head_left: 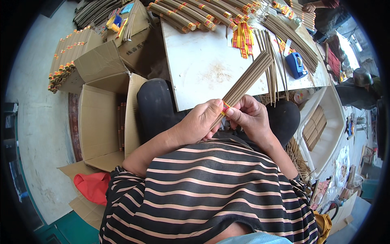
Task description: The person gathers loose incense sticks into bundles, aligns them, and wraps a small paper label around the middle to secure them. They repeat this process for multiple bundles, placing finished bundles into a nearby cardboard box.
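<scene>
A bundle of brown incense sticks slants up and to the right over my lap. My left hand is wrapped round its lower part. A red and yellow paper band circles the bundle there, and the thumb and fingers of my right hand pinch at it. Beyond the bundle, loose incense sticks lie over the near edge of the white table. More red and yellow paper strips lie at the table's back.
Finished bundles are piled along the table's far side. A blue tape dispenser stands on the right. To my left is an open cardboard box; on my right, a white tub holds sticks. Another person's hand shows at the far right.
</scene>
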The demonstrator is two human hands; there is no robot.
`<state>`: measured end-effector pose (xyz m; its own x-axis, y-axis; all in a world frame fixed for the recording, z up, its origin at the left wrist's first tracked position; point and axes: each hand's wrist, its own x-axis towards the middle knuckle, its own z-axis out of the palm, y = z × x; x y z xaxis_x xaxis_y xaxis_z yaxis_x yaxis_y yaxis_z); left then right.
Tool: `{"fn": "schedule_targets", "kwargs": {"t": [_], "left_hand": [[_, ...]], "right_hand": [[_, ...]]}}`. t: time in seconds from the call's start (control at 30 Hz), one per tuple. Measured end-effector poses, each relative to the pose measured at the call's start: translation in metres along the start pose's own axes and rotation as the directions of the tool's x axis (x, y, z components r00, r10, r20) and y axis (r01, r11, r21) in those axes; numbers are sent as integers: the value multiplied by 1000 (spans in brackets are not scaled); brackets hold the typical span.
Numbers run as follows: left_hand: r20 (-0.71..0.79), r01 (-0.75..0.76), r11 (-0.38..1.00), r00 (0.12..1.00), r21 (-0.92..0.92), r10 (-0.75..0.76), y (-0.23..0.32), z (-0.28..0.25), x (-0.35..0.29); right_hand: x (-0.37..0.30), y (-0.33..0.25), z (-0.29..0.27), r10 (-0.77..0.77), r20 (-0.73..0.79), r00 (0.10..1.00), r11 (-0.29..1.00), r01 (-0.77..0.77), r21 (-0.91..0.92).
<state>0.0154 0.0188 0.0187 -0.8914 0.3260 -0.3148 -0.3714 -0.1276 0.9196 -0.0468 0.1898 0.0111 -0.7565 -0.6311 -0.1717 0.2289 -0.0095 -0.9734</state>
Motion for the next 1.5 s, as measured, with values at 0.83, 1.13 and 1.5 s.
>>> {"fn": "schedule_targets", "kwargs": {"t": [0.83,1.13,1.5], "left_hand": [[-250,-130,917,939,377,236,-7,20,2],[-18,-102,990,994,101,105,1,11,-5],[111,-11,997,994,-74,19,-1,5,-4]], "right_hand": [[-11,14,12,-50,-80,996,998,53,37],[-6,19,9,-234,177,956,907,149,393],[-1,16,-11,-144,326,934,957,47,288]]}}
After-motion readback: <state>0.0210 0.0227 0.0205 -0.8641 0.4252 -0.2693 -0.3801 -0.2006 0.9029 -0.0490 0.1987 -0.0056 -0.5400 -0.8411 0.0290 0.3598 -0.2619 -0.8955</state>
